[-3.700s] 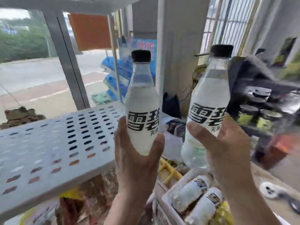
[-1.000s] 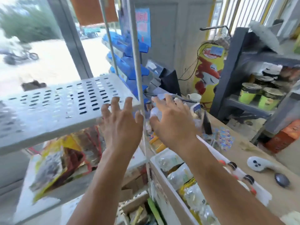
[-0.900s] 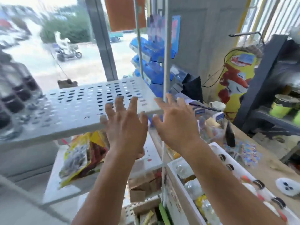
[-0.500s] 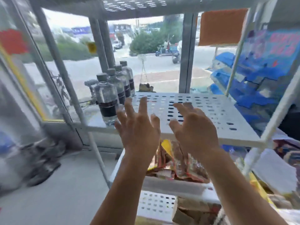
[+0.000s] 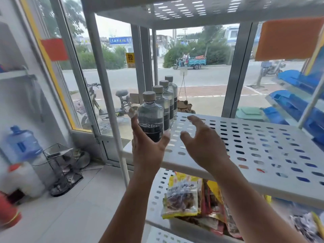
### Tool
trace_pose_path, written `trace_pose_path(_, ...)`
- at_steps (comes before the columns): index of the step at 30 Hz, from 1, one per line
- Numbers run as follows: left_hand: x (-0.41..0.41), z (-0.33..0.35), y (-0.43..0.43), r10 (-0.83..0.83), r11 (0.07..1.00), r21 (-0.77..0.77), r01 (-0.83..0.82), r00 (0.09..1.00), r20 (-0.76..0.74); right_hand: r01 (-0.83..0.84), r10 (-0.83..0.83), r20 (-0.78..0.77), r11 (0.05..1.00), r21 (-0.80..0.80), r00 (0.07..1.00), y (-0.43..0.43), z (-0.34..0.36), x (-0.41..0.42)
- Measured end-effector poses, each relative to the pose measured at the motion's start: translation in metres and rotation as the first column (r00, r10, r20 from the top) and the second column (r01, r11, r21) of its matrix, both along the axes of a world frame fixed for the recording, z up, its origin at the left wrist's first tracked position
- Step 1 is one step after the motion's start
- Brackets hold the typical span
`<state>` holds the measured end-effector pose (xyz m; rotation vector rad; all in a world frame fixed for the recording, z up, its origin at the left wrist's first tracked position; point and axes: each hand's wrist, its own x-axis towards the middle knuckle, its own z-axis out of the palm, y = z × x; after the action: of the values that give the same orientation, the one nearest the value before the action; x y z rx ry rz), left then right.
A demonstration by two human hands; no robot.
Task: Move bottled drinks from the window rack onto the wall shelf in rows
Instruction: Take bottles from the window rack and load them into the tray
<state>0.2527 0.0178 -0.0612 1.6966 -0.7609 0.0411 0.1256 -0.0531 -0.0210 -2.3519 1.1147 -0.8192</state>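
Note:
Several clear bottles with grey caps and dark labels stand in a row (image 5: 167,97) at the left end of the white perforated window rack shelf (image 5: 245,137). My left hand (image 5: 149,151) grips the front bottle (image 5: 150,114) low down, fingers on its left side and thumb on its right. The bottle stands upright at the shelf's front edge. My right hand (image 5: 203,144) hovers over the shelf just right of the bottles, fingers spread and holding nothing. The wall shelf is out of view.
A white rack post (image 5: 108,95) stands left of the bottles and another perforated shelf (image 5: 192,13) is overhead. Snack packets (image 5: 182,197) lie on the shelf below. Blue bins (image 5: 298,102) are at right. A water jug (image 5: 22,142) and wire basket (image 5: 61,165) sit on the floor at left.
Both hands let go of the white-labelled bottles and came back empty as my view swung left to the rack. My left hand has now closed round the front dark-labelled bottle.

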Motion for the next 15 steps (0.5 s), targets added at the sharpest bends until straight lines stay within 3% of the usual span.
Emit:
trace_pose_path(4, 0.010, -0.005, -0.005, -0.072, 0.996, -0.059, 0.067, 0.994, -0.085, -0.045, 0.041, 0.043, 0.995, 0.092, 0.998, -0.014, -0.004, 0.027)
trace_pose_path(11, 0.001, -0.006, 0.025, 0.054, 0.997, -0.063, -0.048, 0.993, 0.101, -0.137, 0.109, 0.166, 0.976, 0.168, 0.980, -0.017, -0.005, 0.054)
trace_pose_path(15, -0.002, -0.001, 0.041, 0.077, 0.996, -0.055, -0.070, 0.990, 0.121, -0.132, 0.099, 0.217, 0.981, 0.143, 0.971, -0.012, -0.011, 0.079)
